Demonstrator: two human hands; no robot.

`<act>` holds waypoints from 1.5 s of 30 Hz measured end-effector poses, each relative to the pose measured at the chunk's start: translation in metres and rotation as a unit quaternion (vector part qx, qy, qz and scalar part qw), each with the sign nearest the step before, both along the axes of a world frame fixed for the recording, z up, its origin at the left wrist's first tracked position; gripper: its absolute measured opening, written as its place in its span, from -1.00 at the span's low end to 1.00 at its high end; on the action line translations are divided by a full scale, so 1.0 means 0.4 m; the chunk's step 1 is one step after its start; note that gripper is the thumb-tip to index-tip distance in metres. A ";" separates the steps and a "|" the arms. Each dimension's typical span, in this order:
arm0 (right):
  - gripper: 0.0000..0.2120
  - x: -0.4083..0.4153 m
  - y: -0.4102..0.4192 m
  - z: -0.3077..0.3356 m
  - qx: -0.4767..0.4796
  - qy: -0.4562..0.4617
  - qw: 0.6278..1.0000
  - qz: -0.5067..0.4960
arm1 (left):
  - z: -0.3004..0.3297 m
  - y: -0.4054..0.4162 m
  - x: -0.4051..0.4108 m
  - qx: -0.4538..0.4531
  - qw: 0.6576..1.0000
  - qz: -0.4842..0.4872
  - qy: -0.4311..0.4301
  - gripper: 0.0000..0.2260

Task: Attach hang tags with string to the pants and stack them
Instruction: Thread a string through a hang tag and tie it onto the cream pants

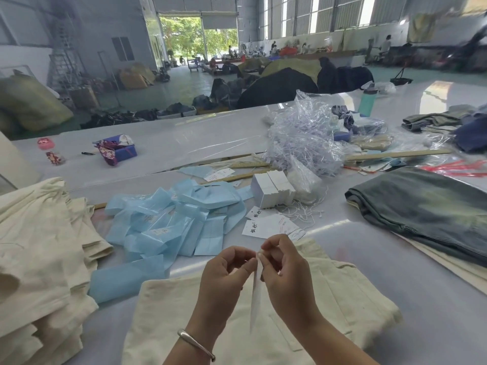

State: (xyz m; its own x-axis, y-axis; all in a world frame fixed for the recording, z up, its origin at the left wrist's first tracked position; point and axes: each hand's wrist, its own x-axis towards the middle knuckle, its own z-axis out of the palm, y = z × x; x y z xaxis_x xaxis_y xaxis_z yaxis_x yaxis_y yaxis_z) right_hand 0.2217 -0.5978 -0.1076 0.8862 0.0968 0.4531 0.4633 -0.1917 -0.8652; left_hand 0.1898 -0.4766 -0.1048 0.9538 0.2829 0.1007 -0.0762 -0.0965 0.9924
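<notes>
I have both hands raised over the cream pants (pixel 263 320) spread in front of me, and between them I am holding a hang tag (pixel 256 293) edge-on, so it shows only as a thin white sliver hanging down. My left hand (pixel 224 275) has its fingers curled in, pinching the top of the tag, and my right hand (pixel 286 270) pinches the same spot from the other side; I think I am working the string through the hole, though the string itself is too fine to make out there. So this pair is not tagged yet, and it has yet to go on a stack. To my left lies a heap of cream pants (pixel 39 248) (whether those are finished or waiting, I cannot say from here), and to my right a folded dark pair (pixel 421 209) rests on top of some pale cloth. Just beyond my hands a few loose tags (pixel 266 225) lie on the table (pixel 395 259), with a block of fresh tags (pixel 271 189) and loose strings (pixel 303 209) behind them, beside a litter of blue paper strips (pixel 171 222). With that many supplies left out, I judge there is plenty of work to go.
</notes>
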 end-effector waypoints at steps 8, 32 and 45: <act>-0.75 0.060 -0.081 -0.002 0.035 0.074 0.995 0.049 | 0.004 -0.089 0.040 0.084 0.996 0.037 -0.012 -0.88; -0.62 0.226 -0.307 0.033 0.027 0.202 0.957 0.207 | 0.034 -0.249 0.142 0.384 0.919 0.094 -0.001 -0.83; -0.92 0.344 -0.501 0.016 -0.185 0.076 0.979 -0.036 | -0.093 -0.394 0.252 0.322 0.945 0.037 0.051 -0.96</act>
